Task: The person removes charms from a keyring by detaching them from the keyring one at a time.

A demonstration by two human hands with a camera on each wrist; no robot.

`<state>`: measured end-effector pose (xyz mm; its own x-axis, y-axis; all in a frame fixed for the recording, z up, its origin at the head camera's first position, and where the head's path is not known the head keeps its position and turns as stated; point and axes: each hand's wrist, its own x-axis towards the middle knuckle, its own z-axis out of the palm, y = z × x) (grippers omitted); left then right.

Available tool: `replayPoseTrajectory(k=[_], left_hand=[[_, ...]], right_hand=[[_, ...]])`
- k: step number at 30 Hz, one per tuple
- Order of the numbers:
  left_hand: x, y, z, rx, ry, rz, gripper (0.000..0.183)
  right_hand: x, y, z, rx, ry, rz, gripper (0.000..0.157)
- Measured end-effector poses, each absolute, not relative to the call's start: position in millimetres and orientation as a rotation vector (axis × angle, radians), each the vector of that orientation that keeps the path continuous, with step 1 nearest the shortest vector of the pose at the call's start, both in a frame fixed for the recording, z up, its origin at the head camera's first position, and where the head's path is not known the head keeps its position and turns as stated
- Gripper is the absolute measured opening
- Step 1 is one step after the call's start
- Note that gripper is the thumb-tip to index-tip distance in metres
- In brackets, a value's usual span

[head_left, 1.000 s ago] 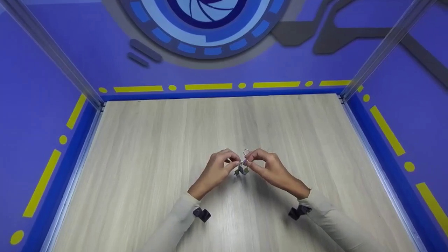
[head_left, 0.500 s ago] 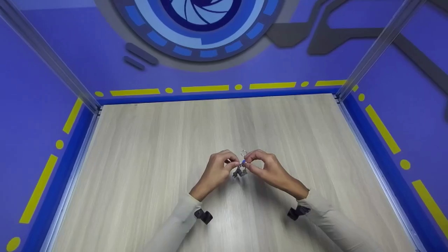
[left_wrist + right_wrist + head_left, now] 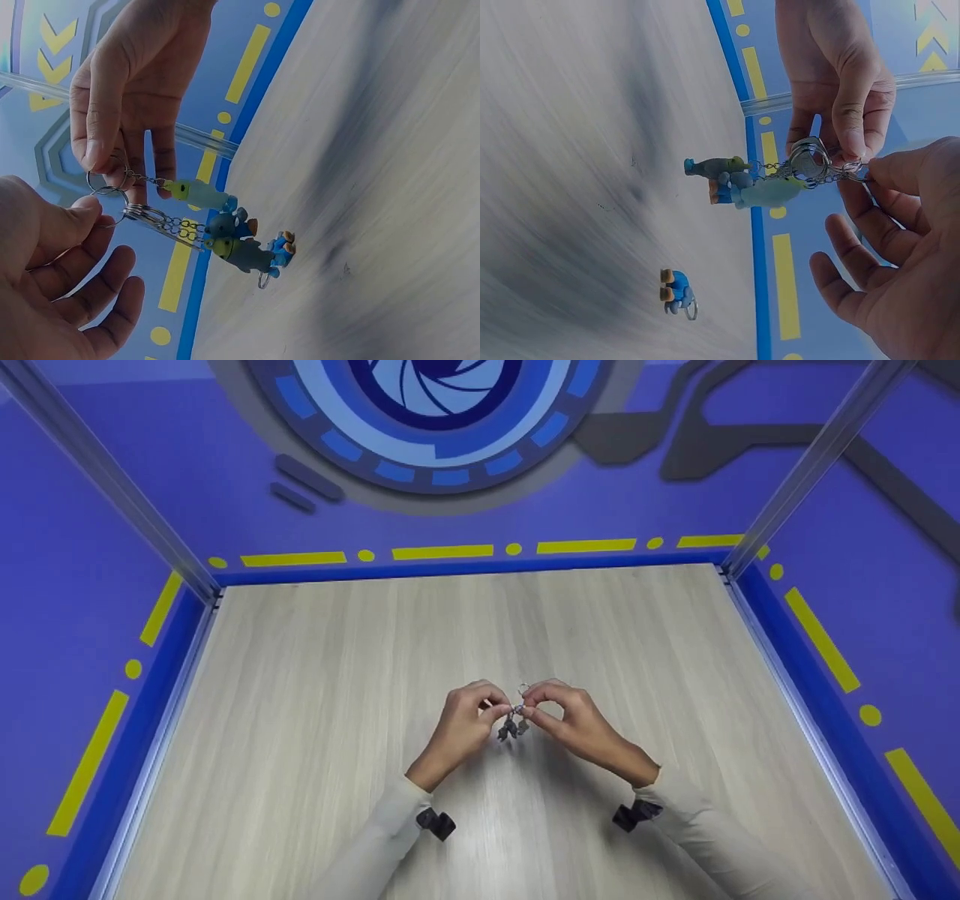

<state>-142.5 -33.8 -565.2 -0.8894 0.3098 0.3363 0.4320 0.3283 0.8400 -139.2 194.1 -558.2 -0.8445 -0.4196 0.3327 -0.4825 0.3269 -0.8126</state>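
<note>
My left hand [image 3: 469, 716] and right hand [image 3: 574, 720] meet above the table, thumbs and fingers pinching linked keychain rings. In the left wrist view, the left fingertips pinch a ring joined to a bunch of metal rings [image 3: 150, 216]; chains run from it to a blue-grey figurine [image 3: 221, 225] and a darker one with a yellow-green head [image 3: 244, 255]. The right fingertips pinch another ring, whose chain bears a pale blue-green figurine [image 3: 769, 193]. In the right wrist view the rings overlap, and I cannot tell which pass through each other.
A separate keychain figurine in blue [image 3: 677, 285] lies on the wood-grain table [image 3: 360, 660], its ring [image 3: 524, 688] showing just beyond the right fingers. Blue walls with yellow markings [image 3: 442, 553] enclose the back and sides, with metal posts [image 3: 817, 472] at the corners.
Both hands keep their pinch in almost the same place. The hanging figurines have swung slightly left, and the head view has shifted a little.
</note>
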Motion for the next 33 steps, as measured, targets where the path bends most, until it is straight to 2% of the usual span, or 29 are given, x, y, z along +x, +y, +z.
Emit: replayPoseTrajectory(k=[13, 18, 21, 33], left_hand=[[-138.0, -39.0, -568.5, -0.539, -2.377, -1.858, 0.008], [-137.2, -41.1, -567.7, -0.539, -2.387, -1.926, 0.002], [-137.8, -41.8, -565.9, -0.547, -2.427, -1.939, 0.005], [-142.0, -42.9, -558.7, -0.638, -2.559, -1.839, 0.006]], right_hand=[[-137.8, 191.5, -560.0, 0.805, -2.543, 1.618, 0.006], [-138.0, 191.5, -558.3, 0.786, -2.508, 1.634, 0.006], [-138.7, 192.0, -559.3, 0.778, -2.496, 1.613, 0.004], [-139.0, 191.3, -562.9, 0.964, -2.432, 1.423, 0.007]])
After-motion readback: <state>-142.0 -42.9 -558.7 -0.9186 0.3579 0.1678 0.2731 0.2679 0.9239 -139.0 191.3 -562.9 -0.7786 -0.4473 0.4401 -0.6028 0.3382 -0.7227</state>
